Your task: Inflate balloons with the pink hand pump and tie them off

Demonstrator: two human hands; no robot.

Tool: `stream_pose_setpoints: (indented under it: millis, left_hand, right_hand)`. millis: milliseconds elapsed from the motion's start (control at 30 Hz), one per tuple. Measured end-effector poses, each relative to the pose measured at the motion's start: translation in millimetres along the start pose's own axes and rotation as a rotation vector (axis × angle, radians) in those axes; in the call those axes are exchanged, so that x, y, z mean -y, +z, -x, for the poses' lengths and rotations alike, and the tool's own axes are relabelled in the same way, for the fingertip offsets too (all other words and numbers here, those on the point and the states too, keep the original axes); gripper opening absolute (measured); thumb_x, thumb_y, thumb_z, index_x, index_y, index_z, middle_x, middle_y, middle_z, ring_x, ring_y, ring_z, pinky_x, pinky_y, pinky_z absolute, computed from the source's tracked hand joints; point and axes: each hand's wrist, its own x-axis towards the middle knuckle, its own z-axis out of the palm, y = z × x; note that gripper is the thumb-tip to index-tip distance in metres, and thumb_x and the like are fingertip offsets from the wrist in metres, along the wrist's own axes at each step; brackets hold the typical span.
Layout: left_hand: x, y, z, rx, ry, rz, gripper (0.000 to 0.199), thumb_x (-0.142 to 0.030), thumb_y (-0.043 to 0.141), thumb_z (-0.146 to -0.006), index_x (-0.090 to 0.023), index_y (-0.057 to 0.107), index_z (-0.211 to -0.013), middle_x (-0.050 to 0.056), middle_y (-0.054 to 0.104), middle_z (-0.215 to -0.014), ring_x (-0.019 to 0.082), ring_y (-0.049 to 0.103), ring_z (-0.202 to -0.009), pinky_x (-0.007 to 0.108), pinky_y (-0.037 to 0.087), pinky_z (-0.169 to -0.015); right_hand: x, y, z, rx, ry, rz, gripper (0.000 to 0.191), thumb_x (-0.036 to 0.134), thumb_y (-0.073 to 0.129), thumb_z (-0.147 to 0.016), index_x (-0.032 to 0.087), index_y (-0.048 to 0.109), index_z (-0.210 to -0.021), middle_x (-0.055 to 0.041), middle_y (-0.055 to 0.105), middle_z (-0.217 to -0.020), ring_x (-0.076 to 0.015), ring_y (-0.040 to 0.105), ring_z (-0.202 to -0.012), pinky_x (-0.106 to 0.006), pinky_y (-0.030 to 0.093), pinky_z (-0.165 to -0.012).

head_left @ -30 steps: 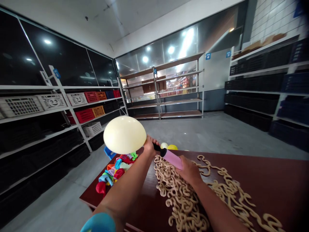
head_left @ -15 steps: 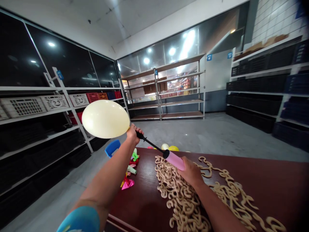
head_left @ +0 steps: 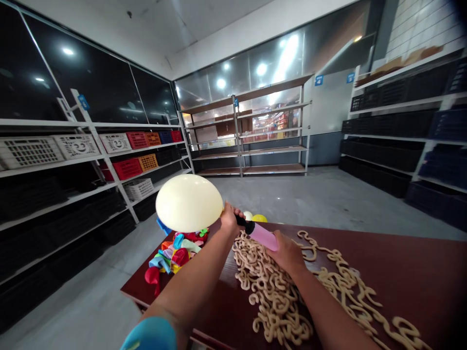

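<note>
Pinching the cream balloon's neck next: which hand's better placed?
Left, probably: the left hand grips the black pump end, close beside the cream balloon. The right hand holds the pink barrel, farther from the balloon.

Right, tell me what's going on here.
Someone's right grip holds a pink pump above a table, while the left grip is around its black end. The pump is pushed together. An inflated cream balloon juts from the left grip. Limp coloured balloons lie on the table to the left, curly tan strands beneath the pump.
</note>
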Motion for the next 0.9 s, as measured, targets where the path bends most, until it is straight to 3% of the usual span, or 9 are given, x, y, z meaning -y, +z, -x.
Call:
stream_pose_setpoints:
  millis: [100,400,500,633,900]
  left_hand:
    - [-14.8,3.0,1.5,0.005,0.005,-0.019,0.041,-0.047,0.044,-0.08,-0.02,0.025,-0.057,-0.005,0.029,-0.045,0.009,0.036,-0.036,0.025,0.035,-0.041]
    - [-104.9,3.9,-25.7,0.049,0.143,-0.075,0.04,-0.043,0.047,-0.08,-0.02,0.023,-0.057,-0.006,0.028,-0.045,0.009,0.035,-0.036,0.025,0.037,-0.043]
    - [-120.3,-0.5,-33.8,0.031,0.127,-0.064,0.04,-0.042,0.049,-0.079,-0.02,0.023,-0.058,-0.006,0.028,-0.045,0.009,0.035,-0.037,0.024,0.036,-0.043]
    - [-107.4,-6.9,-35.5,-0.001,0.11,-0.039,0.038,-0.042,0.046,-0.081,-0.02,0.024,-0.059,-0.006,0.029,-0.045,0.009,0.035,-0.036,0.024,0.035,-0.042]
    - [-26.0,-5.1,-19.9,-0.035,-0.036,-0.001,0.038,-0.044,0.043,-0.081,-0.02,0.025,-0.059,-0.005,0.029,-0.045,0.009,0.035,-0.036,0.025,0.033,-0.042]
  right_hand:
    - [2.4,-1.6,-0.8,-0.01,-0.004,-0.007,0.024,0.029,0.058,-0.069,0.019,0.05,-0.09,-0.0029,0.06,-0.081,-0.0175,0.055,-0.074,-0.026,0.028,-0.06]
    - [-2.8,-3.0,-4.4,0.003,0.026,-0.043,0.022,0.025,0.055,-0.069,0.02,0.051,-0.09,-0.0037,0.061,-0.08,-0.0185,0.056,-0.073,-0.026,0.029,-0.059]
    - [-3.0,-3.2,-4.4,0.0,0.032,-0.041,0.021,0.026,0.055,-0.069,0.02,0.051,-0.089,-0.0042,0.062,-0.08,-0.0192,0.057,-0.075,-0.026,0.03,-0.059]
    - [-3.7,-2.7,-2.6,0.001,0.021,-0.01,0.023,0.026,0.056,-0.068,0.019,0.051,-0.09,-0.0044,0.062,-0.08,-0.0194,0.057,-0.074,-0.027,0.03,-0.06]
    - [0.6,-0.5,0.0,0.037,0.021,0.004,0.028,0.029,0.058,-0.069,0.02,0.051,-0.095,-0.004,0.063,-0.082,-0.0195,0.058,-0.075,-0.027,0.029,-0.061]
